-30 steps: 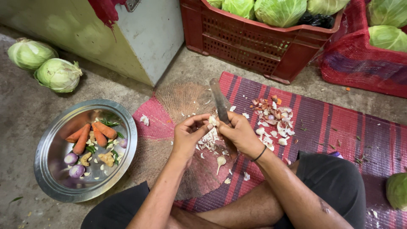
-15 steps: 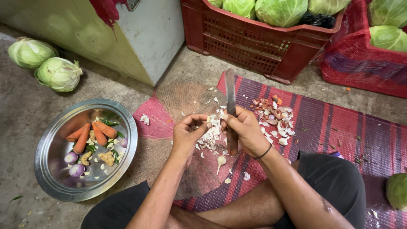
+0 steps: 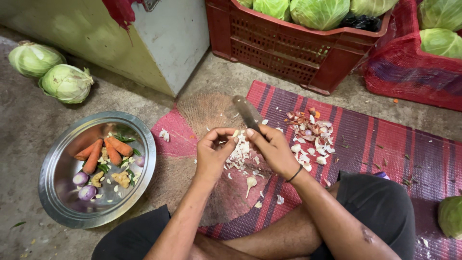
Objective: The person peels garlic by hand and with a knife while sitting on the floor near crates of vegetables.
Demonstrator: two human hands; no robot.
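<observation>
Right hand point(image 3: 275, 150) closed on grey-bladed kitchen knife point(image 3: 247, 112); left hand point(image 3: 214, 151) pinching small white garlic clove point(image 3: 235, 134). Pale garlic peelings point(image 3: 240, 156) directly beneath both hands.

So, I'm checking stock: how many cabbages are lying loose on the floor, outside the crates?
3: two cabbages side by side at far left, one cabbage at the right edge, partly cut off. Others may be out of view.

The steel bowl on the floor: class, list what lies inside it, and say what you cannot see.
Inside the steel bowl lie carrots, small purple onions, ginger pieces, green leaves and pale garlic cloves. Anything beneath this heap is covered.
</observation>
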